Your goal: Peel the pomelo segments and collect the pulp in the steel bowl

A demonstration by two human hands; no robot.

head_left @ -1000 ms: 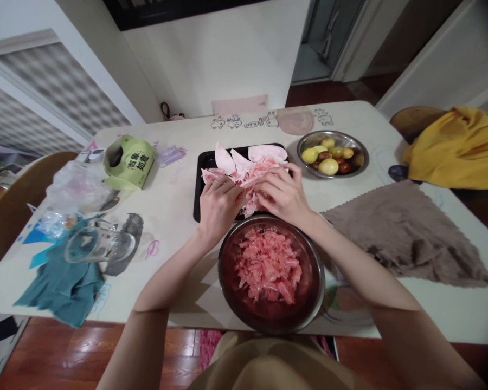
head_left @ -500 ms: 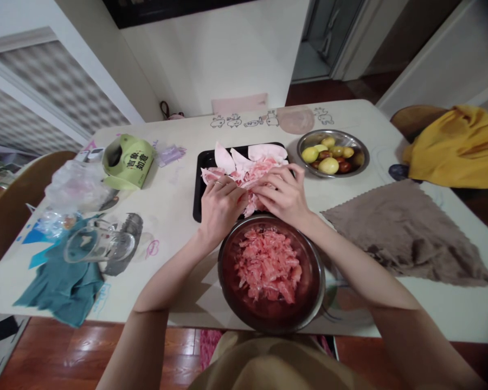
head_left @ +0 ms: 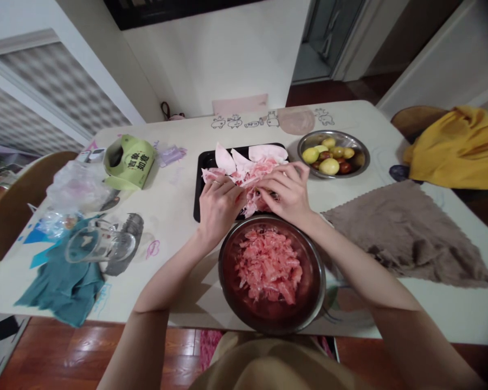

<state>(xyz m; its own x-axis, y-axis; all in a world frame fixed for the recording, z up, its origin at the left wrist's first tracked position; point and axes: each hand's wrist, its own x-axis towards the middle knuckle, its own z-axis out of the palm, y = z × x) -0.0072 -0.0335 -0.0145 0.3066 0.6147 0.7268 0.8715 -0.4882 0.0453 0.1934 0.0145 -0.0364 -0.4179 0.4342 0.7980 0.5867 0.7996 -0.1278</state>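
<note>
Over a black tray (head_left: pixel 202 189), both my hands are close together with fingers curled in a pinch. My left hand (head_left: pixel 220 201), with a ring on one finger, grips a piece of red pomelo that is mostly hidden by the fingers. From the other side my right hand (head_left: pixel 287 190) pinches at the same piece. Thick pale pink peel (head_left: pixel 267 152) and torn membranes (head_left: pixel 255 172) are heaped in the tray. Just below my hands, a metal bowl (head_left: pixel 224 281) holds a mound of peeled red pomelo flesh (head_left: pixel 269 264).
At the back right stands a metal bowl (head_left: pixel 364 167) of green and brown fruit. A brown cloth (head_left: pixel 418 233) lies to the right. On the left are a green paper box (head_left: pixel 130 162), a plastic bag (head_left: pixel 75 184), and a glass jug (head_left: pixel 101 244) lying on a teal cloth (head_left: pixel 65 292).
My right fingers have shifted slightly right and my left hand slightly left, so the gap between them is a little wider. The bowl and tray stay in place.
</note>
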